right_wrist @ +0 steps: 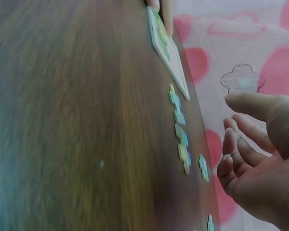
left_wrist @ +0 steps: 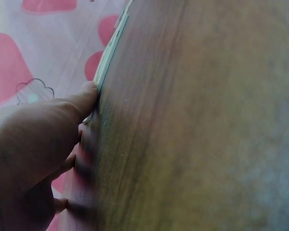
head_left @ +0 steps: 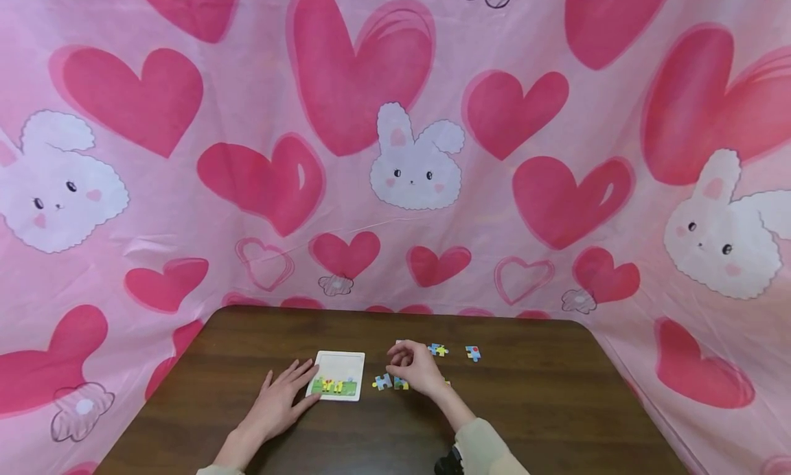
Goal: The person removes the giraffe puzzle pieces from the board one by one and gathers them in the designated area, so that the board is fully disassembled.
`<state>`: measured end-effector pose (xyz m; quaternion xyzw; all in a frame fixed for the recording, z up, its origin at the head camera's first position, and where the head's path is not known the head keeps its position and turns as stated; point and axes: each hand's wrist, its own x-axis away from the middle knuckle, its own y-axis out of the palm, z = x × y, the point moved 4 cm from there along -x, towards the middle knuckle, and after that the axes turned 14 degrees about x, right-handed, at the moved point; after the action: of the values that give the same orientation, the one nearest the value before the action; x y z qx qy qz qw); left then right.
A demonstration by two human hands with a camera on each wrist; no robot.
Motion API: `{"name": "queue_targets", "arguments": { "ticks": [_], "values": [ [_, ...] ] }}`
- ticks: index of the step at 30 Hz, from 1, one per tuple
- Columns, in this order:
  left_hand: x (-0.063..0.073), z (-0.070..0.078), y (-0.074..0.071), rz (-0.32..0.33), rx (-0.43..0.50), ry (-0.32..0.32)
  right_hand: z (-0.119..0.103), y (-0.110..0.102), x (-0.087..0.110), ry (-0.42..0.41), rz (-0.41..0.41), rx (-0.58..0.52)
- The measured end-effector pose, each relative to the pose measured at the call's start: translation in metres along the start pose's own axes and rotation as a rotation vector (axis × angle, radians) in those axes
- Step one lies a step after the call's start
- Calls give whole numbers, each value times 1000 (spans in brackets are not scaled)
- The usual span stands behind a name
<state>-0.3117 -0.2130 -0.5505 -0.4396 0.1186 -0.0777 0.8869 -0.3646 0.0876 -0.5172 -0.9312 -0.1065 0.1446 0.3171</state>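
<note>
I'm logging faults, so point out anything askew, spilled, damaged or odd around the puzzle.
Nothing stands out as spilled or visibly damaged. Loose puzzle pieces lie scattered to the right of the puzzle tray, but that looks ordinary, since only the tray's lower part shows a coloured picture.

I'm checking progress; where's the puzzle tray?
In the head view, the puzzle tray lies left of centre on the table, between the left hand touching it and loose pieces.
</note>
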Motion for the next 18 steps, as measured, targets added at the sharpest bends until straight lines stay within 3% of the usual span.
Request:
{"name": "queue_targets", "arguments": {
  "ticks": [4, 9, 13, 18],
  "values": [
    [0, 1, -1, 3, 1, 2, 13, -2, 0, -110, -44, 86],
    [0, 1, -1, -4, 3, -2, 58, 16, -10, -270, -27, 320],
    [0, -1, 1, -6, 2, -8, 80, 29, -18, -268, -22, 456],
    [0, -2, 1, -4, 4, -8, 68, 26, -17, -250, -75, 457]
  ]
}}
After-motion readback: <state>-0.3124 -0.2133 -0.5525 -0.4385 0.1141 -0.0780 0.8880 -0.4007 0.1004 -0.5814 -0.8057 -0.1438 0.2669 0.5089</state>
